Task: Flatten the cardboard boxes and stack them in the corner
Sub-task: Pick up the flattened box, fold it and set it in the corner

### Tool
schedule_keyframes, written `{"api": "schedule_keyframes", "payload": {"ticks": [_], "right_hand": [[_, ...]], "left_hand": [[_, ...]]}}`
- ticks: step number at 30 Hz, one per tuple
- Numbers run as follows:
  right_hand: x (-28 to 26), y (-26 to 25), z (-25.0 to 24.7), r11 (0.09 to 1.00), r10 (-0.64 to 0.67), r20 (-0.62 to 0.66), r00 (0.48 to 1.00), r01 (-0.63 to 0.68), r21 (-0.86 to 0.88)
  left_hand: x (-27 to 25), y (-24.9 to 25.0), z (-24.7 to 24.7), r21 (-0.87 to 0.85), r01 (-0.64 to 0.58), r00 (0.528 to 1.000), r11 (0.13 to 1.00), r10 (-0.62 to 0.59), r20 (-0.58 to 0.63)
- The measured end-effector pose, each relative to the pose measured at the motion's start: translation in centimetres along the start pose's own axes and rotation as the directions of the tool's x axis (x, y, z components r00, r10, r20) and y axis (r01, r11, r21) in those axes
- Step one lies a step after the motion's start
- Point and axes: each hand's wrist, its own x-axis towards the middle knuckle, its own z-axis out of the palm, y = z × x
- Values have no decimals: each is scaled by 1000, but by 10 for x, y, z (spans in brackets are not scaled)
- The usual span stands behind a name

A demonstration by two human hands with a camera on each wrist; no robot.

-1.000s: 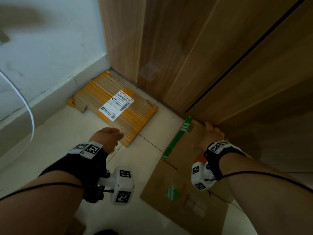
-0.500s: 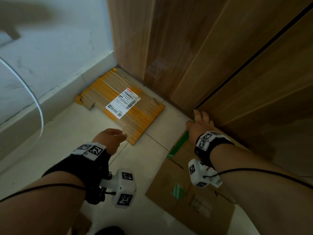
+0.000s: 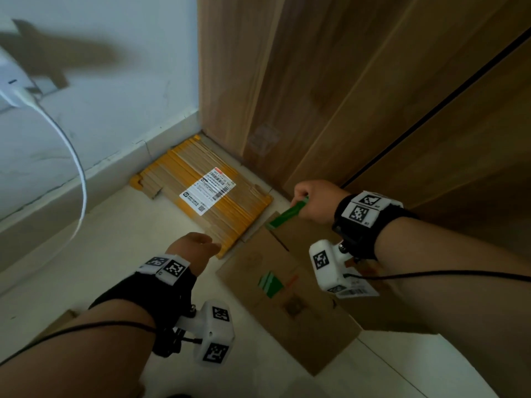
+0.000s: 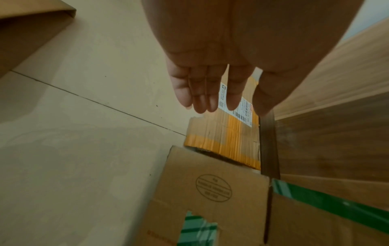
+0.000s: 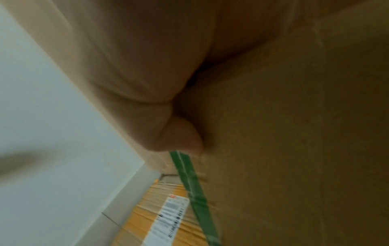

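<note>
Head view: my right hand (image 3: 314, 201) pinches the green-taped edge of the brown box (image 3: 290, 300), lifting that end off the floor (image 3: 115, 254); its near end lies flat. The yellow-taped box (image 3: 204, 193) lies flat in the corner. My left hand (image 3: 191, 248) hovers, released.

Left wrist view: fingers (image 4: 207, 93) straight, holding nothing, above both boxes. I judge this hand should support the free side.

Right wrist view: thumb (image 5: 181, 134) presses cardboard beside the green tape (image 5: 195, 196). Best to keep the pinch firm and lay the sheet squarely onto the yellow one.
</note>
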Motion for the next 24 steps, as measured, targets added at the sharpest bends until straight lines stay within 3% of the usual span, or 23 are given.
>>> {"api": "schedule_keyframes", "payload": {"ticks": [4,9,13,18,24], "right_hand": [[-11,-18,-28,989,-46,-21,999,49,137],[-27,-31,-62,901,-115,-36,993,120,416],[-35,-42,-80,724,-140,-111,984,178,667],[-37,-57,-90,525,-176,-171,969,240,816],[-29,-65,-93,411,-193,-192,962,257,875]], "left_hand": [[-6,1,-6,78,31,999,996,-30,-13],[-17,-1,-13,71,71,997,995,-68,-34],[-13,-10,-21,4,110,994,994,-110,-13],[-8,-18,-24,-122,81,997,989,-79,18],[0,-24,-38,-387,31,998,922,-8,60]]}}
